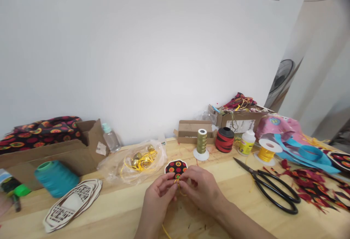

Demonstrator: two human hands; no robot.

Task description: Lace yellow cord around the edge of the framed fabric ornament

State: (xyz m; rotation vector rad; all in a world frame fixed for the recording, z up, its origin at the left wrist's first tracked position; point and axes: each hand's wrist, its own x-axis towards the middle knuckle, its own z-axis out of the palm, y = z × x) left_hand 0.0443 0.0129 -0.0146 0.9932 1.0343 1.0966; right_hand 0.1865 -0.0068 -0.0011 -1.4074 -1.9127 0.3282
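Note:
Near the front middle of the table lies a small panel covered in black patterned fabric, with red and orange round motifs and a pale edge. My left hand and my right hand meet at its lower edge. Both pinch a thin yellow cord, whose loose end trails down toward me. Fine loops of the cord show between the fingertips; whether it is knotted there I cannot tell. Part of the panel is hidden behind my fingers.
Black scissors lie right, beside fabric scraps. Behind stand an olive thread spool, a red-black spool, a glue bottle and a yellow cord spool. Left are bagged bells, a teal thread cone and cut-out panels.

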